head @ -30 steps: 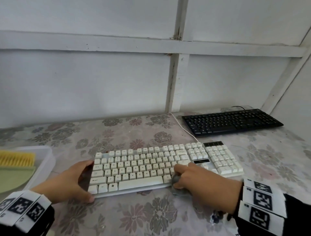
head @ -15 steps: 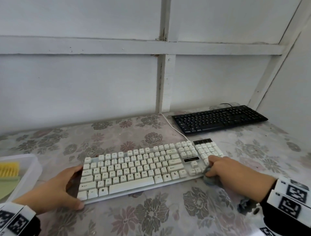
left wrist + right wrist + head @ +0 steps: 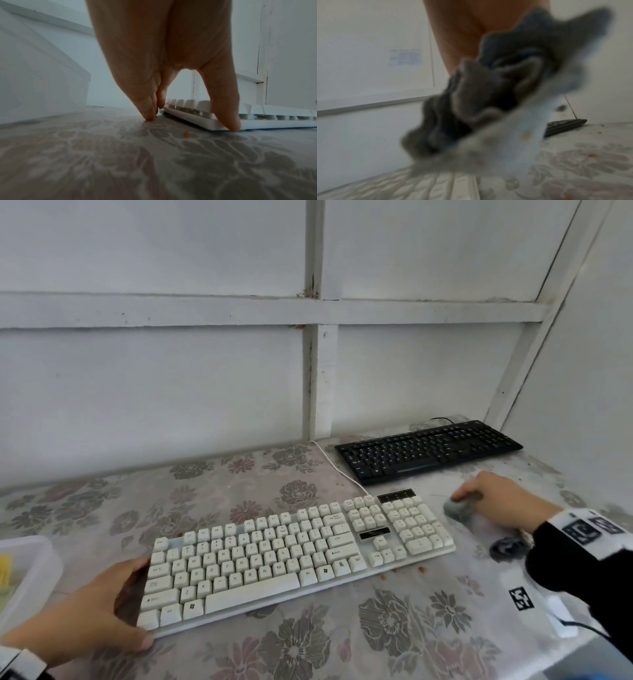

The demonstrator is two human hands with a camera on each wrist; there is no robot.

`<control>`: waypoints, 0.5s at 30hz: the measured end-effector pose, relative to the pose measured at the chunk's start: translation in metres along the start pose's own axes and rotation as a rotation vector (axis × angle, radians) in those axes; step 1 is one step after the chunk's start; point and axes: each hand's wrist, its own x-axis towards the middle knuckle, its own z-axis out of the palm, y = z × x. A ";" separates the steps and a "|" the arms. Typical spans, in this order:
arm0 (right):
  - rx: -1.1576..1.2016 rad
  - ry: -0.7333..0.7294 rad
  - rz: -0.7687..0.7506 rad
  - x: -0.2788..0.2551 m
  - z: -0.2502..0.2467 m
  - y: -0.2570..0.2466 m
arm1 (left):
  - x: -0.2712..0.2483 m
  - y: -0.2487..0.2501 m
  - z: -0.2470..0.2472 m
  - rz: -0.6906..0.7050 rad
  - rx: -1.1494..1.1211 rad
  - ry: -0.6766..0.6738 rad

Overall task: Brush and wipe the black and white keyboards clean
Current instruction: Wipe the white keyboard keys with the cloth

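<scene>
The white keyboard point(image 3: 294, 553) lies slanted across the middle of the flowered table. My left hand point(image 3: 99, 611) braces its left end, with straight fingers point(image 3: 149, 113) at the far corner and the thumb point(image 3: 228, 119) against the front edge. My right hand point(image 3: 493, 498) grips a bunched grey cloth point(image 3: 460, 508) on the table just right of the number pad, clear of the keys. The right wrist view shows the cloth point(image 3: 488, 101) blurred and spotted with crumbs. The black keyboard point(image 3: 428, 450) sits at the back right, beyond the right hand.
A clear plastic bin point(image 3: 30, 570) at the left edge holds a yellow brush point(image 3: 5, 571). Orange crumbs point(image 3: 419, 569) lie in front of the white keyboard. Its white cable point(image 3: 335, 467) runs back to the wall. The white walls close in behind and at the right.
My right hand swept the cloth along the white keyboard's front edge to the right, then off past its right end toward the back. The left hand kept its place.
</scene>
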 end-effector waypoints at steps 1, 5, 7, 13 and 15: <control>0.035 -0.018 0.028 0.010 0.003 -0.005 | -0.001 0.000 0.001 -0.011 0.050 0.005; 0.134 -0.033 0.121 0.037 0.015 -0.025 | -0.004 -0.001 0.007 -0.002 0.043 0.077; 0.150 -0.047 0.130 0.043 0.018 -0.034 | -0.004 -0.004 0.009 0.017 0.042 0.103; 0.215 -0.150 0.097 0.050 0.021 -0.032 | 0.001 -0.009 0.013 -0.014 0.080 0.111; 0.223 -0.161 0.082 0.047 0.022 -0.025 | 0.002 -0.014 0.016 -0.025 0.102 0.135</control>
